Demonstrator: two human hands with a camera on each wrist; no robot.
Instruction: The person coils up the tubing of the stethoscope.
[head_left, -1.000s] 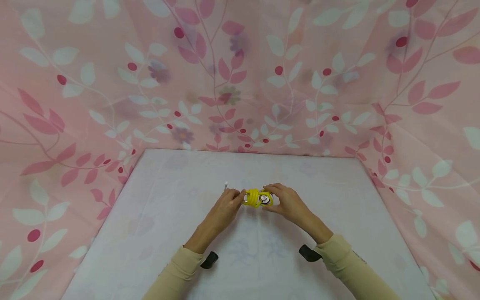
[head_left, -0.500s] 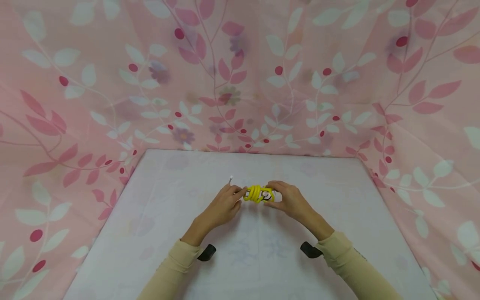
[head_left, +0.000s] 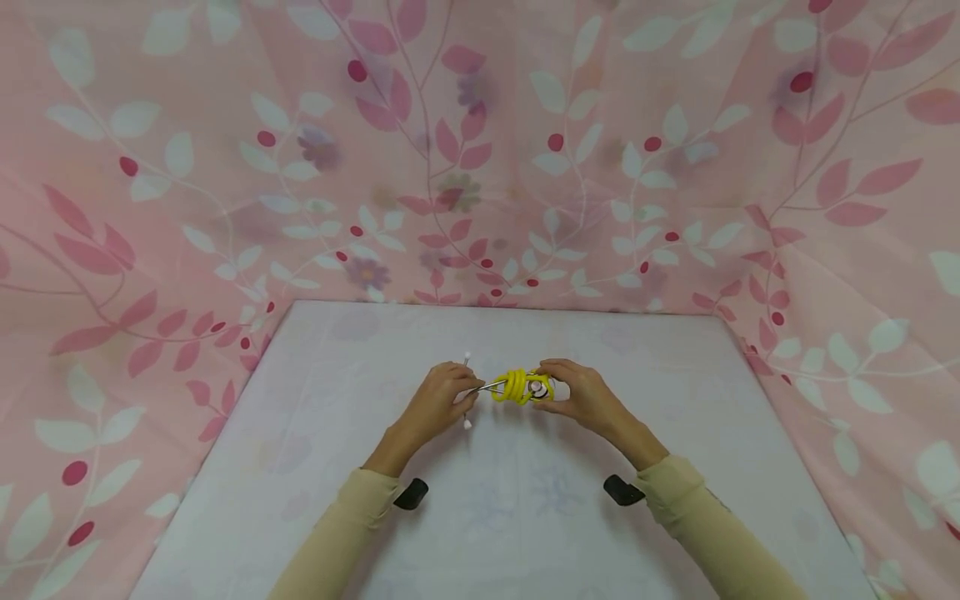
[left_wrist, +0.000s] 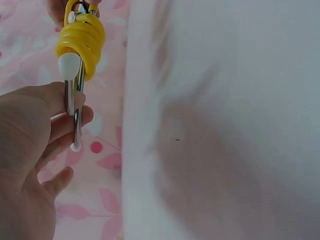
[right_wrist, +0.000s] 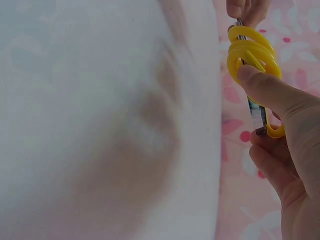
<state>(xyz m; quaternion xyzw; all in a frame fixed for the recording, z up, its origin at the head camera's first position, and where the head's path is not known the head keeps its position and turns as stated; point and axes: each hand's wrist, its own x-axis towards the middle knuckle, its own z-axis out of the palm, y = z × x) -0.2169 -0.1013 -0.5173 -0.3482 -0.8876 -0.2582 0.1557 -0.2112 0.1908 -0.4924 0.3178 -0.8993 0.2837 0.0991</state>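
Note:
Both hands hold a metal tool with glossy yellow tubing [head_left: 516, 387] wound round its middle, above the white table. My left hand [head_left: 435, 402] pinches its left end, where a metal shaft [head_left: 491, 386] meets a thin crossbar [left_wrist: 69, 95]. White caps [left_wrist: 69, 66] tip the crossbar, and in the head view they poke out above and below the fingers. My right hand [head_left: 588, 400] grips the other end between thumb and fingers, beside a round metal part [head_left: 537, 388]. In the right wrist view the thumb presses the yellow coil [right_wrist: 252, 55]; fingers hide part of that end.
A white cloth covers the table [head_left: 337, 350]. Pink leaf-patterned fabric [head_left: 480, 167] hangs at the back and both sides. Dark wrist-worn devices [head_left: 412, 493] show below the wrists.
My left hand has drawn away to the left, so more of the shaft shows between it and the yellow coil. The crossbar's lower white cap has come into sight. The right hand keeps its grip.

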